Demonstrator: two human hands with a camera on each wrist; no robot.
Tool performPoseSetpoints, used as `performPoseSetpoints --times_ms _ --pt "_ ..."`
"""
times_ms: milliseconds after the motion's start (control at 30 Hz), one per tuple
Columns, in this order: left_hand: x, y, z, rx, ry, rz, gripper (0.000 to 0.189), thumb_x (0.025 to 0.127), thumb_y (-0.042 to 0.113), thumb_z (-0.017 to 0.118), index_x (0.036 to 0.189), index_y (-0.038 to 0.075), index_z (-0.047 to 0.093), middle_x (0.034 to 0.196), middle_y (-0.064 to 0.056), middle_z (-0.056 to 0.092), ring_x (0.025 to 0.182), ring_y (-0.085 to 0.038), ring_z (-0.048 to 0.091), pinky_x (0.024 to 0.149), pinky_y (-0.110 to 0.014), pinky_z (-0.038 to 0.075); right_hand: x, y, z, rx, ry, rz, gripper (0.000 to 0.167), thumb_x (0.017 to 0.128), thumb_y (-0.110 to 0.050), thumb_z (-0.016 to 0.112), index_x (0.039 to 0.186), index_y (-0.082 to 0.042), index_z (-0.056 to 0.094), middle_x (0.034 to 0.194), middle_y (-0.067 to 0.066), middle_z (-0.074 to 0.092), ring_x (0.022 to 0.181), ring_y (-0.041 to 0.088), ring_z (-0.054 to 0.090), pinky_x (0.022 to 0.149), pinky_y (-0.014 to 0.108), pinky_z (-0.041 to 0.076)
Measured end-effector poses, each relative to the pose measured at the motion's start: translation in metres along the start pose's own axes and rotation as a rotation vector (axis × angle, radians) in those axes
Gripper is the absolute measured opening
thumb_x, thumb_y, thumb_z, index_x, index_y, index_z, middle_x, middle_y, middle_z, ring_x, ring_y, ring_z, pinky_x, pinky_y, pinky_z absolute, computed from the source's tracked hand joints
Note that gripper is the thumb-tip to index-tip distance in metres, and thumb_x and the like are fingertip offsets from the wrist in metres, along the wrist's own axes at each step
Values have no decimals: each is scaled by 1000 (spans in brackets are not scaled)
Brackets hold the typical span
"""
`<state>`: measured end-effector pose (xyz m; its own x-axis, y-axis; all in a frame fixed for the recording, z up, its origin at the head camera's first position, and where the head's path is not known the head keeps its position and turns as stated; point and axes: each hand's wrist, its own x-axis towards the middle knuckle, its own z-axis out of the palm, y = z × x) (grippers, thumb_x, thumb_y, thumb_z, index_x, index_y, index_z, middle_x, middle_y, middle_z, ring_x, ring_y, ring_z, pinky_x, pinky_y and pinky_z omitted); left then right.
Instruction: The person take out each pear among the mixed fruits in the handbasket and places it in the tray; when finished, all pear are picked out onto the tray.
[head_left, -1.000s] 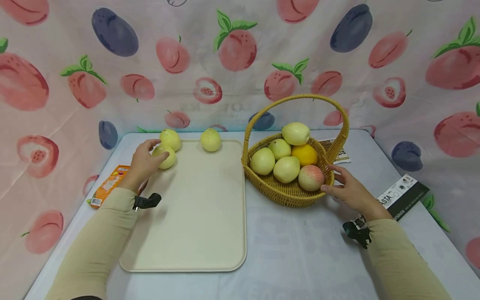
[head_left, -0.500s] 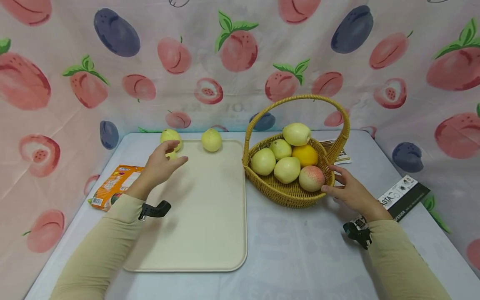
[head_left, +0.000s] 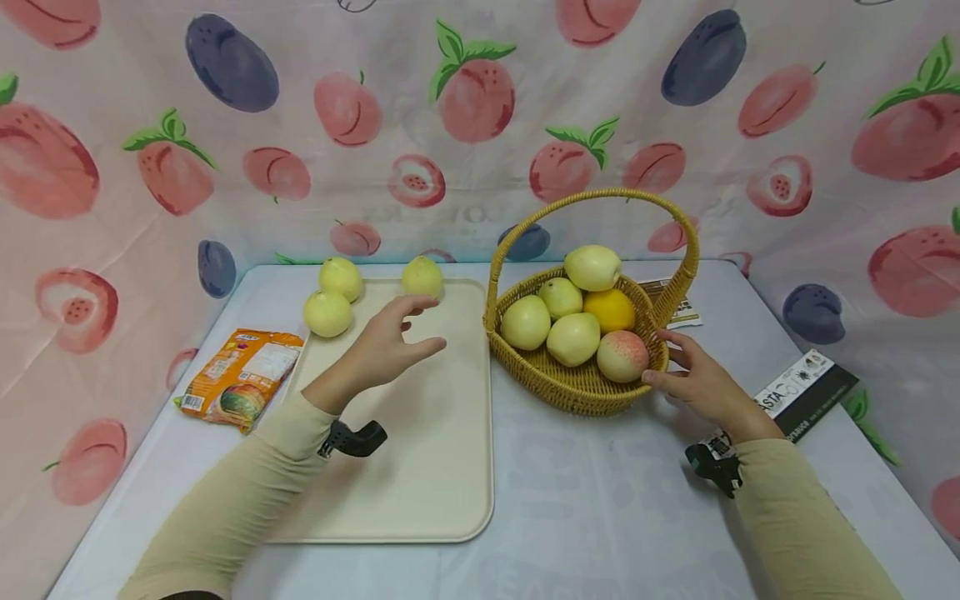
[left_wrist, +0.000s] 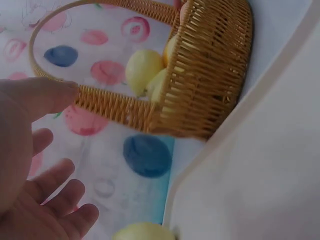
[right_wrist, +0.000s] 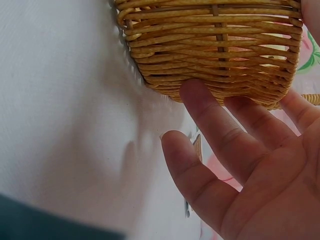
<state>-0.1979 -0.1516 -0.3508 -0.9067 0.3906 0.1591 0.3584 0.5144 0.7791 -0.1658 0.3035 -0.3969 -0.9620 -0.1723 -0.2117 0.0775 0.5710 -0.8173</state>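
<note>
Above the beige tray point(head_left: 450, 467), my left hand point(head_left: 382, 346) is raised with thumb and fingers spread, holding nothing. Two yellow-green pears point(head_left: 327, 314) sit together at the tray's far left corner. Another pear point(head_left: 422, 277) is at the far edge, beyond my left fingertips. My right hand point(head_left: 701, 379) grips the right side of the wicker basket point(head_left: 577, 402), thumb at the rim and fingers against the outer weave point(right_wrist: 215, 55). In the basket lie several pale pears point(head_left: 573, 339), an orange point(head_left: 610, 311) and a pink-blushed peach point(head_left: 623, 357).
An orange snack packet point(head_left: 242, 377) lies left of the tray. A black-and-white pasta box point(head_left: 806, 392) is at the right, behind my right wrist. Another packet point(head_left: 684, 312) shows partly behind the basket. A fruit-print cloth point(head_left: 480, 183) hangs behind the table.
My left hand has left the near pear at the tray's far left corner and moved right over the tray, fingers spread. My right hand stays on the basket.
</note>
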Motion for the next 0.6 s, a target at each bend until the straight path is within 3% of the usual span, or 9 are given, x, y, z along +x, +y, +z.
performPoseSetpoints --times_ms 600 --pt "24 24 53 -17 -158 135 57 92 18 74 141 1 51 141 -13 50 131 -31 46 107 -43 41 1 0 -1 0 0 2 93 95 -37 70 161 -9 10 156 39 13 141 56 21 99 64 41"
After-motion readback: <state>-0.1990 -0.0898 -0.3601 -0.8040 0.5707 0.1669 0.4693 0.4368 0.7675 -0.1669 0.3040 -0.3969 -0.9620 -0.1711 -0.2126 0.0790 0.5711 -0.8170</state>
